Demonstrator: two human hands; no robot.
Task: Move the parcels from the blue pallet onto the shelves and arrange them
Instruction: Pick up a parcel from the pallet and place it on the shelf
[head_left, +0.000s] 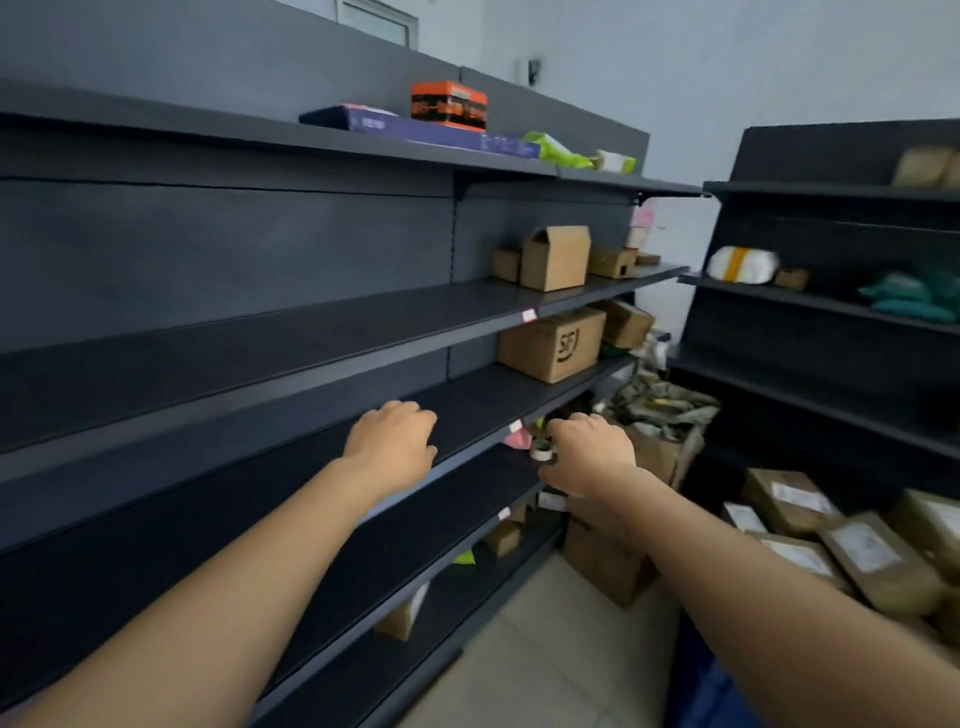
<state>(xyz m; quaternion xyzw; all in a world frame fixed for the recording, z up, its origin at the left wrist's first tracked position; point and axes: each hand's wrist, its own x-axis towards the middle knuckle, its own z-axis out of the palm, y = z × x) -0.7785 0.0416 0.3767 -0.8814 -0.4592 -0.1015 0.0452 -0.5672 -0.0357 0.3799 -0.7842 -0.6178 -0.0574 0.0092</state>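
Note:
Both my arms reach toward the dark grey shelf unit (311, 332). My left hand (392, 441) hovers over the front edge of the third shelf, knuckles up, fingers loosely curled with nothing in them. My right hand (589, 452) is just off that shelf's edge. Its fingers and thumb curl round a small pale roll (542, 452), which looks like tape. Several brown parcels with white labels (831, 545) lie stacked at the lower right on the blue pallet (711, 691). The frame is blurred by motion.
Cardboard boxes stand at the shelves' far end, among them an SF box (553, 345) and an open-flap box (556, 258). An orange box (449, 105) sits on the top shelf. A second shelf unit (831, 364) stands on the right. More boxes (608, 561) sit on the floor.

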